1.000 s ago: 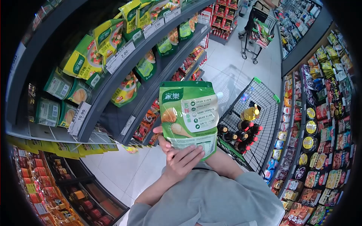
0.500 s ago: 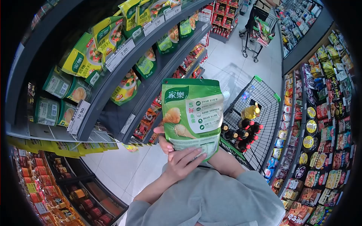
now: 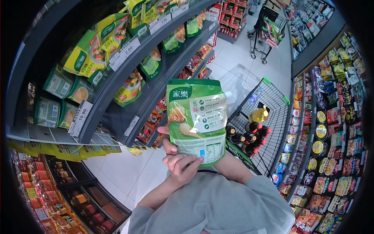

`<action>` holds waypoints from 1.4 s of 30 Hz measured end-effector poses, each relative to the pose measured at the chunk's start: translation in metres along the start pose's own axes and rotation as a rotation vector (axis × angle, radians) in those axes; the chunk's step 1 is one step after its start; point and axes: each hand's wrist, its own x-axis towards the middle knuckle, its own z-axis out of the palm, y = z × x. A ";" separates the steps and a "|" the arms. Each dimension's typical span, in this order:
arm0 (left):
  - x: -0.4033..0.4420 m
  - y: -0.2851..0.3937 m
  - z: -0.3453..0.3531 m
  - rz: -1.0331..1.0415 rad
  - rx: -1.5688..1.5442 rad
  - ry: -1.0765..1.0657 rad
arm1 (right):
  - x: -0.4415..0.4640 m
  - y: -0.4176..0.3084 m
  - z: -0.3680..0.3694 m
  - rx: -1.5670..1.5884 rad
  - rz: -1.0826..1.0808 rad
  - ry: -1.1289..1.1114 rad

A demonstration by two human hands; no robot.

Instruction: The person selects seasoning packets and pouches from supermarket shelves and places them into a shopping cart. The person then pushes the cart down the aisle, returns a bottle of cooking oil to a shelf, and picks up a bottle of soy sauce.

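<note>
A green stand-up seasoning pouch (image 3: pixel 196 121) is upright in front of my chest, its printed back facing me. A picture of chicken and a spoon of granules shows on it, with a small table low on the right. My right hand (image 3: pixel 170 146) grips it from behind; the forearm passes behind the pouch and only some fingers show past its left edge. My left hand (image 3: pixel 181 167) is at the lower left corner, fingers curled, with fingertips against the pouch's lower front. The thumb of the left hand is hard to make out.
A shopping cart (image 3: pixel 241 156) at the right holds several dark red-capped bottles (image 3: pixel 253 138) and an oil bottle (image 3: pixel 258 115). Shelves (image 3: pixel 156 35) of yellow and green pouches (image 3: pixel 86 56) rise at the left. Packaged foods (image 3: pixel 335 156) line the right. A person with another cart (image 3: pixel 269 31) is farther up.
My left hand's fingers have drawn down and left off the pouch front and curled, uncovering the printed table. The pouch has tilted slightly and its lower print is more visible.
</note>
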 end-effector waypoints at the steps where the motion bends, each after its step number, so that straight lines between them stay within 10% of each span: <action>1: 0.001 0.000 0.000 0.002 0.004 0.002 | -0.001 -0.001 -0.001 0.025 0.019 0.010; 12: -0.001 -0.011 0.006 -0.356 -0.164 0.017 | -0.002 -0.005 -0.068 -0.079 -0.158 -0.005; 42: -0.007 -0.018 0.007 -0.261 -0.206 -0.006 | 0.007 -0.004 -0.029 -0.021 -0.292 0.150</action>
